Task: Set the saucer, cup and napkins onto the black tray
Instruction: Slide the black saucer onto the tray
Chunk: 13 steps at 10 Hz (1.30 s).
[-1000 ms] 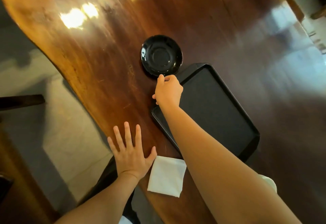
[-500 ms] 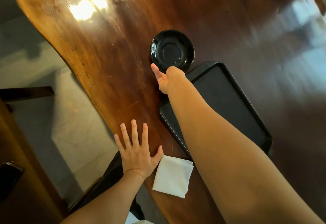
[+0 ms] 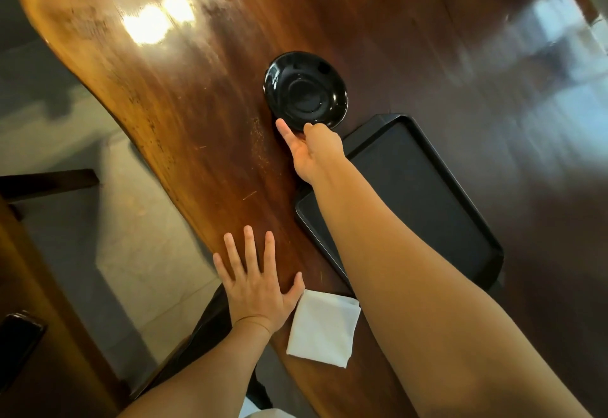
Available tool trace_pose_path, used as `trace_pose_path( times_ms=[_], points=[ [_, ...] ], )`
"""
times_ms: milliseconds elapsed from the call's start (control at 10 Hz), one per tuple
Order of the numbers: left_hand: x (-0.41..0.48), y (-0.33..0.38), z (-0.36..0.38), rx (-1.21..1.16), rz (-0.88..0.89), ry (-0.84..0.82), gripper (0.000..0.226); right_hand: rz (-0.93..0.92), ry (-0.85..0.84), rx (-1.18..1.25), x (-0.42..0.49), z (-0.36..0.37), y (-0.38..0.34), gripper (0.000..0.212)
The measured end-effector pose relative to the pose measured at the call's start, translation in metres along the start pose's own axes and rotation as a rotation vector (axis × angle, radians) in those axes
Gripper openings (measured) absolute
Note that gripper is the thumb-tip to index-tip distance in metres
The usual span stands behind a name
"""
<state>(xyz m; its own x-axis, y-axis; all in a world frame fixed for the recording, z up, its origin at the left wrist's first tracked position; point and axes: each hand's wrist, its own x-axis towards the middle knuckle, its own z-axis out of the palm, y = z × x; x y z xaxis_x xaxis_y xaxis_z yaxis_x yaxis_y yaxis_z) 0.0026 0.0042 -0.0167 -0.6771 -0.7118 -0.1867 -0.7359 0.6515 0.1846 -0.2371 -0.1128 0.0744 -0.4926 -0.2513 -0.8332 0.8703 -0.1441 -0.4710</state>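
Stretching across most of the view, a glossy live-edge wooden table [image 3: 204, 115] is catching bright window glare on its far left part, with its wavy left edge running down toward the person. A grey tiled floor [image 3: 138, 253] is showing to the left of that edge. A black tray [image 3: 427, 207] is lying flat on the table right of centre, its long side angled from far left to near right, and its bed is carrying nothing that shows. The right forearm is crossing over the tray's near left corner. The left hand [image 3: 255, 289] is lying palm down on the table's near left edge, fingers spread wide and gripping nothing, its thumb just touching the folded white napkin [image 3: 324, 329], which is sitting on the table near the tray's near end. The black saucer [image 3: 305, 91] is resting on the wood just beyond the tray's far left corner, off the tray. The right hand [image 3: 311, 151] is reaching its near rim, thumb and one finger parted narrowly at the rim's edge; whether they are gripping it, I cannot tell.
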Motion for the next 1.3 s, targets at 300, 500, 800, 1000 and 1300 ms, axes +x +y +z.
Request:
trace_pose_path(
  times_ms=[300, 500, 800, 1000, 1300],
  points=[
    [-0.001, 0.000, -0.003, 0.008, 0.004, -0.019, 0.096, -0.072, -0.056, -0.019, -0.042, -0.032, -0.005, 0.046],
    [-0.002, 0.001, 0.002, -0.008, -0.006, -0.005, 0.096, -0.090, 0.065, 0.091, -0.057, -0.087, -0.023, 0.045],
    [-0.003, 0.000, 0.008, 0.019, -0.032, 0.003, 0.099, -0.127, 0.197, 0.241, -0.059, -0.157, -0.030, 0.053],
    [-0.003, -0.001, 0.011, 0.042, -0.031, 0.008, 0.100, -0.094, 0.290, 0.297, -0.054, -0.177, -0.034, 0.062],
    [-0.003, -0.002, 0.010, 0.047, -0.022, 0.015, 0.099, -0.054, 0.290, 0.293, -0.042, -0.179, -0.033, 0.062]
  ],
)
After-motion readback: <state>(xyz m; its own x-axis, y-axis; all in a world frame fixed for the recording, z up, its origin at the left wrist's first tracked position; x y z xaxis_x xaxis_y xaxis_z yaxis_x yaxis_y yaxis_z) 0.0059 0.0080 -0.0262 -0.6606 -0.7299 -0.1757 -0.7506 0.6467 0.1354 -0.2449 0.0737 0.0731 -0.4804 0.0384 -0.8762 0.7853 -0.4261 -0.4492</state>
